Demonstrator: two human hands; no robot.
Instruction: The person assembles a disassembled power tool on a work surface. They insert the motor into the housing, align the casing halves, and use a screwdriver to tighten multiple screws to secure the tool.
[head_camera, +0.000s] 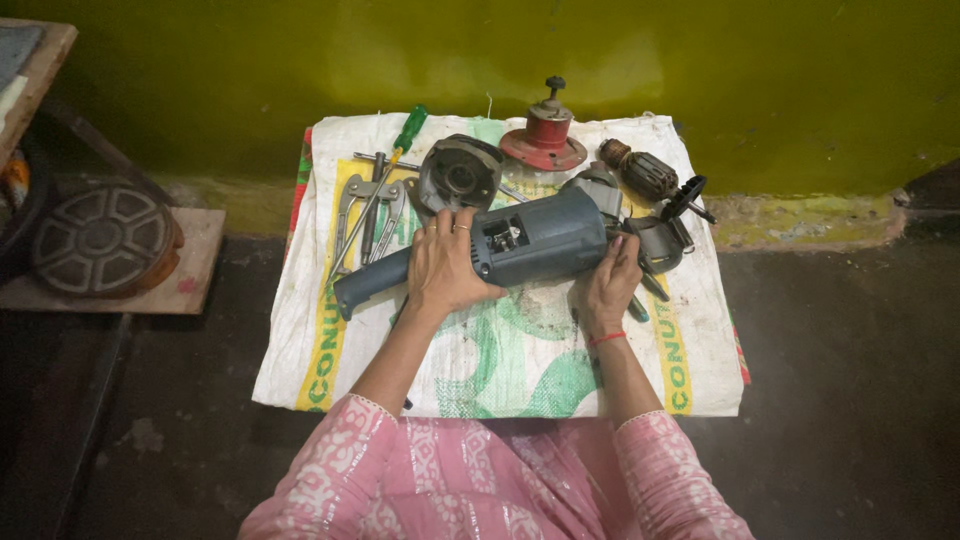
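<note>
A blue-grey angle grinder body (530, 240) lies across the middle of a white woven sack (500, 370) spread on the dark floor, its handle end pointing left and its open gear-head end pointing right. The left hand (445, 268) lies over the housing near the handle, fingers curled over the top and palm pressed down — a steadying hold rather than a pinch. The right hand (605, 285) cups the head end, fingertips closed on the casing close to a dark metal fitting (665, 240) there; whether it pinches a small part as well cannot be told.

Loose parts ring the tool — a round black housing piece (458, 175) just behind it, a red flanged disc with a knobbed stem (545, 135), a wound armature (640, 170) near the wall, and to the left a green-handled screwdriver (408, 130), a pair of pliers (350, 215) and a T-handled wrench (385, 165).

The risks look plain enough: the rounded body could roll under the palm if the right hand twists hard, and the open slot on top invites grit from the sack. Small fittings near the sack's right edge could be knocked onto the dark floor and be hard to find. The armature's windings, lying bare, could be nicked by a shifted tool.
</note>
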